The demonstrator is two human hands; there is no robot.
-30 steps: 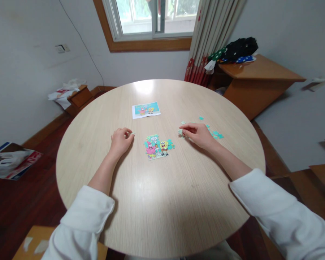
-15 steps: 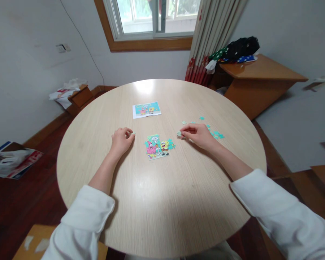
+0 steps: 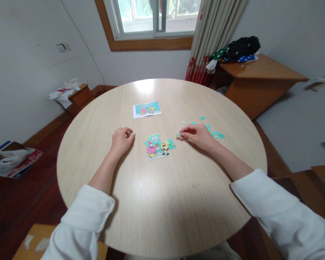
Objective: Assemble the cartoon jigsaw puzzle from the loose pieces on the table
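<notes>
A partly joined jigsaw puzzle [image 3: 157, 147] with pink, yellow and teal cartoon figures lies flat on the round table [image 3: 162, 202]. To its right, my right hand [image 3: 196, 135] is closed in a pinch on a pale green puzzle piece [image 3: 178, 135], just off the puzzle's right edge. My left hand [image 3: 121, 139] rests left of the puzzle, thumb and forefinger pinched on a small pale piece [image 3: 134, 133] that is mostly hidden. Loose teal puzzle pieces [image 3: 218, 135] are scattered behind and beyond my right hand.
Behind the puzzle lies a printed reference picture [image 3: 147, 109] of the same figures. A wooden desk [image 3: 265, 70] with dark cloth on it stands at the right beyond the table. A window [image 3: 154, 18] and a curtain [image 3: 213, 32] are at the back.
My right hand has shifted very slightly left with its piece, nearer the puzzle. My left hand stays in place.
</notes>
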